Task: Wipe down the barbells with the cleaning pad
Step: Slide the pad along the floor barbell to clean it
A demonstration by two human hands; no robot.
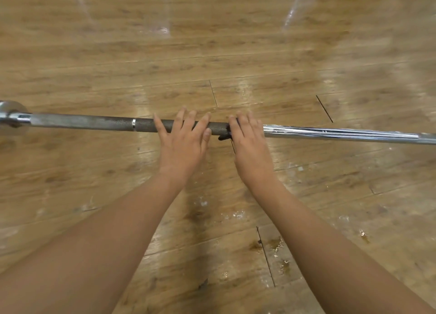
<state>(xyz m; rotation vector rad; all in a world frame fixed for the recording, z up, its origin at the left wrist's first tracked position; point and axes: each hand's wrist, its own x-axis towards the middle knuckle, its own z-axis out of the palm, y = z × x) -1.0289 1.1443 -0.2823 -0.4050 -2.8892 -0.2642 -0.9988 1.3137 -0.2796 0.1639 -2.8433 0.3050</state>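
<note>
A long steel barbell lies across the wooden floor from left to right, with a dull knurled section in the middle and a shiny smooth section on the right. My left hand rests flat on the knurled part with its fingers spread. Just to its right, my right hand lies over the bar and holds a dark cleaning pad against it. Only a small edge of the pad shows beside my index finger. My right thumb is hidden under the hand.
The bar's collar and sleeve sit at the far left edge. The wooden plank floor has pale scuffs and brownish stains near my forearms. Bright light streaks reflect at the top.
</note>
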